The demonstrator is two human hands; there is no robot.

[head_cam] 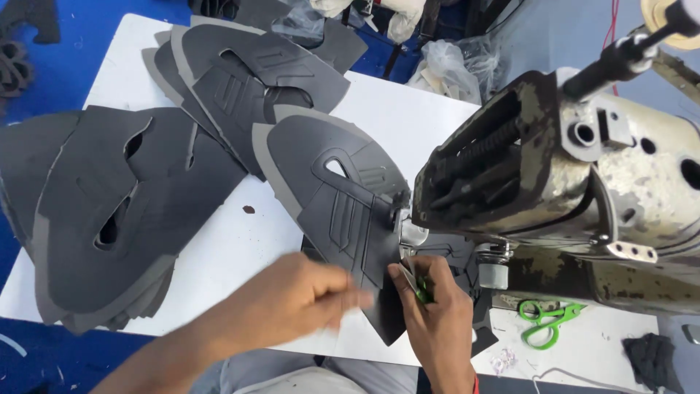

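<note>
A dark grey cut shoe-upper piece [343, 197] with a lighter grey edge lies under the head of a worn sewing machine [576, 182]. My left hand [292, 299], blurred, rests its fingers on the near part of that piece. Close beside the machine's foot, my right hand [437, 314] is closed on small green-handled snips [421, 290] at the piece's edge.
Stacks of similar dark grey pieces lie on the white table [233, 248]: one at the left [109, 211], another at the back [248, 73]. Green-handled scissors [547, 321] lie right of the machine. Plastic bags [452, 66] sit behind. Blue floor surrounds the table.
</note>
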